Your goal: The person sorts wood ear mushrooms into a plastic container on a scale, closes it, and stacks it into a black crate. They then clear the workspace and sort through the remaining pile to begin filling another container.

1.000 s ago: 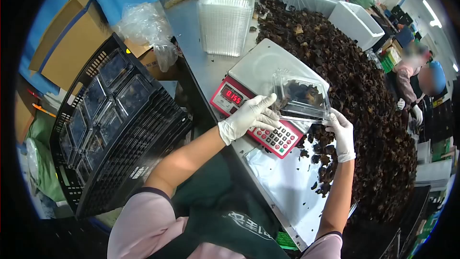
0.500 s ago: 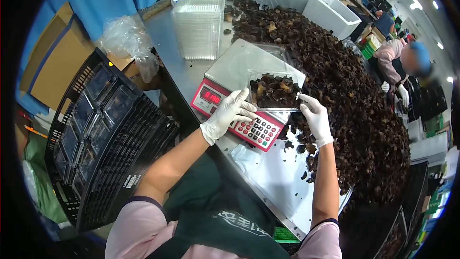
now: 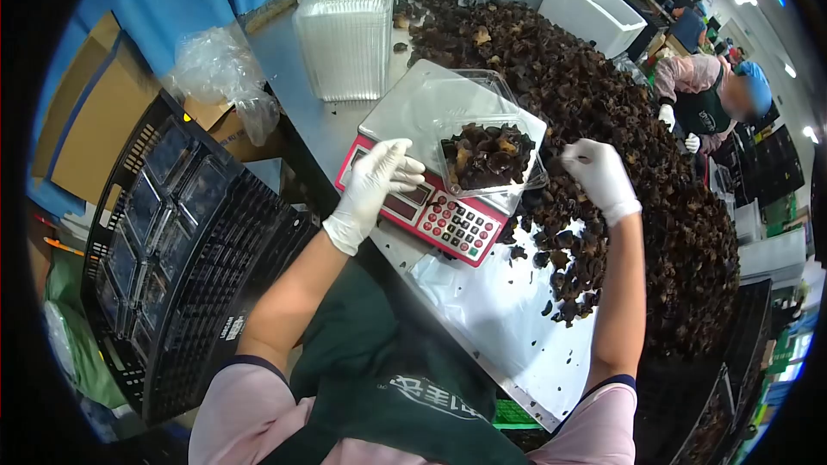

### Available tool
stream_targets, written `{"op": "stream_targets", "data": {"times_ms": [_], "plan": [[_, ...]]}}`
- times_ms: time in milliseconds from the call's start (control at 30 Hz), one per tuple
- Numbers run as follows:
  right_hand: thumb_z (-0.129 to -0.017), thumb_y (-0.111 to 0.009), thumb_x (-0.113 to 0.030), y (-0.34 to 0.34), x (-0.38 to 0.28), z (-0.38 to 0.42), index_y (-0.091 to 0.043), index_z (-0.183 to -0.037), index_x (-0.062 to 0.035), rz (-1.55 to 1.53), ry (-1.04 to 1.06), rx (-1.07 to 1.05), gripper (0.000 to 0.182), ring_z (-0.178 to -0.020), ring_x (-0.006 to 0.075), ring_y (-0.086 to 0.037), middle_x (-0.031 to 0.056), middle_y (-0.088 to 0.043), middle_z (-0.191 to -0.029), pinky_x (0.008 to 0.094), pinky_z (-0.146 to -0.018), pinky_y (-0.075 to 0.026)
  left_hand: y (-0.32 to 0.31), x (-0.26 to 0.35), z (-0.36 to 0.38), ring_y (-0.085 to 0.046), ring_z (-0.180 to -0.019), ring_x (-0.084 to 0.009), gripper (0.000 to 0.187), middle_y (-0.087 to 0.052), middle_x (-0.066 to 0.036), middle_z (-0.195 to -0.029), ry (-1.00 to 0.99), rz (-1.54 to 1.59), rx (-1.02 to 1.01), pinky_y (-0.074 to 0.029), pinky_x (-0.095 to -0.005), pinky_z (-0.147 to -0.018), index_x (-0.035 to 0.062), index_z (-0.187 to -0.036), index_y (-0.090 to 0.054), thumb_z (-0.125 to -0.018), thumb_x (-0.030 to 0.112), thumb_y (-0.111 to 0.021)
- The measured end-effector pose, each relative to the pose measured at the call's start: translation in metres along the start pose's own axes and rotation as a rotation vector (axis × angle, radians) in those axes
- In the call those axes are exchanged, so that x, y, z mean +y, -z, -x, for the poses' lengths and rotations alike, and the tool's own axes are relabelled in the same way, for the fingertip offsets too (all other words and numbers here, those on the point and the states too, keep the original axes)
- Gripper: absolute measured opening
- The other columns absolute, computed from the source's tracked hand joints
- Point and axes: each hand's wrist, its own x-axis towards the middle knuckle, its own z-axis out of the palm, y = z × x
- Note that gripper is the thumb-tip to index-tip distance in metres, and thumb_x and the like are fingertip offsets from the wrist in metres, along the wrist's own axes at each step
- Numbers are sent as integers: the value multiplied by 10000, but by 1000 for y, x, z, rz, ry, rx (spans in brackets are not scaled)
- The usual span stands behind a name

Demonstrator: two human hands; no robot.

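A clear plastic box (image 3: 489,158) of dark, curled fungus pieces sits on the metal pan (image 3: 419,103) of a red scale (image 3: 457,226), its clear lid (image 3: 482,93) raised behind it. White-gloved, my left hand (image 3: 376,182) hovers over the scale's left side, fingers apart, holding nothing. My right hand (image 3: 600,174), also gloved, is over the edge of the heap of dark fungus (image 3: 637,232), right of the box and apart from it. Its fingers are curled, and whether they hold a piece cannot be made out.
Stacked clear boxes (image 3: 346,39) stand behind the scale. Black crates (image 3: 185,241) with packed boxes are at the left, near a plastic bag (image 3: 220,73). A white foam box (image 3: 593,15) is at the back. A co-worker (image 3: 706,95) leans in beyond the heap.
Both hands have moved away from the box, the left one leftward and the right one rightward to the heap. The co-worker's head and hands have shifted.
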Motion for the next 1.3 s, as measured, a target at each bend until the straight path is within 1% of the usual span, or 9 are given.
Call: {"op": "stream_targets", "data": {"times_ms": [100,167,300,567,767,867,1033,1167,1300], "plan": [[-801,-737,-174,41,65,6,-731,-1039,-46,309,-85,-123,271,-947,350,-709,160,-746,-1045,377,-849,-551,20,15,-5,-704,-937,-213,386,-692,-121,-1033,-55,28,86,-573,-331,-846,13,-1297,-566,-1080,323,-487],[-790,-772,-211,46,83,22,-702,-1172,-82,770,-98,155,409,-1034,382,-683,168,-728,-1142,382,-905,-541,33,30,-8,-700,-921,-209,353,-689,-115,-1018,-170,31,191,-569,-325,-844,10,-1288,-580,-1078,278,-490],[-905,-714,-158,40,79,-3,-629,-1291,43,-29,-120,60,443,-1162,275,-665,219,-678,-1259,352,-990,-510,53,52,-8,-644,-837,-153,295,-646,-51,-917,-384,113,396,-536,-306,-822,12,-1248,-621,-1074,200,-473],[-933,-724,-317,-43,34,-83,-533,-1383,90,-470,-110,21,636,-1189,243,-622,197,-622,-1346,332,-982,-494,-1,2,39,-581,-691,-103,227,-587,-14,-725,-211,-126,143,-472,-250,-692,6,-994,-645,-1053,132,-466],[-953,-659,-154,-61,16,-109,-481,-1424,62,-1021,-120,-12,548,-1190,256,-645,174,-626,-1328,325,-966,-527,-58,-49,34,-679,-1052,-225,440,-643,-148,-1146,70,328,-74,-570,-344,-903,26,-1415,-384,-1037,145,-574],[-1018,-536,-149,-48,34,-100,-496,-1425,43,-827,198,70,451,-1162,215,-655,159,-623,-1364,294,-1026,-486,-64,-50,24,-672,-1081,-218,440,-639,-149,-1167,85,410,-111,-566,-344,-939,15,-1408,-385,-1042,168,-574],[-1016,-598,-328,-55,66,-107,-489,-1459,5,-770,-191,-52,565,-1214,232,-621,130,-588,-1407,341,-1047,-456,-68,-49,15,-705,-978,-210,347,-680,-149,-1066,138,337,-9,-598,-320,-863,-18,-1281,-444,-1021,144,-606],[-1025,-586,-368,-81,48,-113,-387,-1494,71,-1011,-35,0,673,-1299,300,-562,204,-530,-1451,371,-1078,-429,-62,-58,9,-712,-922,-208,306,-680,-143,-1051,86,382,-1,-603,-318,-808,-4,-1237,-476,-1020,163,-612],[-1032,-549,-268,-55,26,-86,-503,-1444,13,-1007,7,80,501,-1118,192,-658,174,-678,-1247,293,-889,-506,-41,-44,17,-715,-888,-242,532,-669,-158,-1041,174,410,32,-599,-357,-809,19,-1222,-507,-1023,512,-530]]}}
